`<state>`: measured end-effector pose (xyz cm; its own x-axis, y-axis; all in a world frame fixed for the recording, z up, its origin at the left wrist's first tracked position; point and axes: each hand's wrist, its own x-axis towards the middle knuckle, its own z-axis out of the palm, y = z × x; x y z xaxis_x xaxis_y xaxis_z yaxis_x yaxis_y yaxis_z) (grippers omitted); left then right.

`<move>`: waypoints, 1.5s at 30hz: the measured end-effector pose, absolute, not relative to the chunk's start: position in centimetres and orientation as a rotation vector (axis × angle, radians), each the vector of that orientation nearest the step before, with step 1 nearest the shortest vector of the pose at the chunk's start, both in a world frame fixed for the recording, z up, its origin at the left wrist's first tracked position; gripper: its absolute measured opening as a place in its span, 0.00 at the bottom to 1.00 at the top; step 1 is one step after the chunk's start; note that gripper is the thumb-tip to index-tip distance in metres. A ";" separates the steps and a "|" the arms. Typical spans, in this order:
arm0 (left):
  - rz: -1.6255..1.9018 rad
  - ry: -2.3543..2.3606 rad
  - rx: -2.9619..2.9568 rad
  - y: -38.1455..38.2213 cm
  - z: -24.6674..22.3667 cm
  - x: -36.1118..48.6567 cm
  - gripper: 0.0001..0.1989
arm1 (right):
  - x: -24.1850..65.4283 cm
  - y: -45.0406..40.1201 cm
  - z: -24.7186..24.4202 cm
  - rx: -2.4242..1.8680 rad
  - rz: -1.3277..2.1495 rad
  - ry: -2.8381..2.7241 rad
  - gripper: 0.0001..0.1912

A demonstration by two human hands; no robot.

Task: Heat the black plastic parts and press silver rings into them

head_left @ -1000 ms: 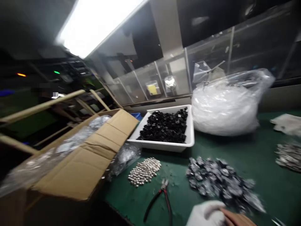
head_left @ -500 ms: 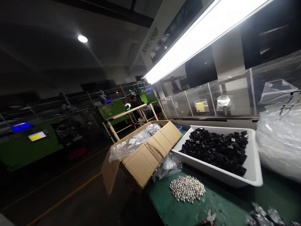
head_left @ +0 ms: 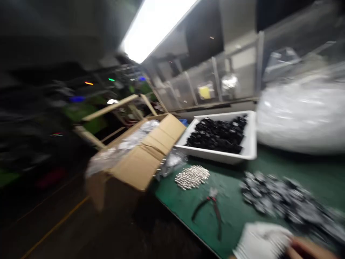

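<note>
At the bottom right, the blurred fingers of my right hand (head_left: 306, 248) are closed on the edge of a white cloth-like thing (head_left: 262, 239), perhaps a glove. A sliver of skin at the bottom edge, left of the cloth, seems to be my left hand (head_left: 232, 257); its fingers are hidden. Pliers with dark handles (head_left: 219, 221) lie spread on the green table (head_left: 185, 212). Behind them is a pile of small shiny metal parts (head_left: 192, 177). Dark and silvery pieces (head_left: 283, 198) lie heaped beyond the cloth.
A white tray (head_left: 253, 138) of black parts stands at the back. Left of it, an open cardboard box (head_left: 138, 165) holds clear plastic bags. A large clear plastic bundle (head_left: 302, 115) sits at the right. A bright tube light (head_left: 159, 25) hangs above.
The view has swung right and down, so the table's things appear farther left and higher. The white cloth and my right hand's fingers have come into view. More of the pliers and silvery heap shows.
</note>
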<state>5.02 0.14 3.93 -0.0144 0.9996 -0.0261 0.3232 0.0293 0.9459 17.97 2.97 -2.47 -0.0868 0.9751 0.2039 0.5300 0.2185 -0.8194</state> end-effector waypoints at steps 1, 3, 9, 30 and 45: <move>0.984 1.389 1.370 -0.3 3.0 6.3 0.15 | 20.2 1.4 -1.9 -1.454 0.767 -1.741 0.14; 0.930 1.256 1.254 -0.6 1.7 8.2 0.16 | 23.0 -0.7 0.0 -1.324 1.049 -1.816 0.12; 1.016 1.146 0.694 0.8 1.1 8.1 0.15 | 23.2 -1.1 2.4 -1.408 1.037 -1.454 0.07; 0.903 1.413 1.127 -0.3 3.2 4.4 0.12 | 21.1 -2.8 1.3 -1.405 1.128 -1.370 0.17; 0.947 1.389 1.277 -0.3 1.7 5.4 0.11 | 21.9 -1.7 1.9 -1.435 0.530 -1.761 0.13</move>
<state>5.38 -0.30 1.74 0.0397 0.9874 -0.1530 0.2184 0.1409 0.9656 21.86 -1.73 1.91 -0.0507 0.9495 0.3095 0.6207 0.2728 -0.7351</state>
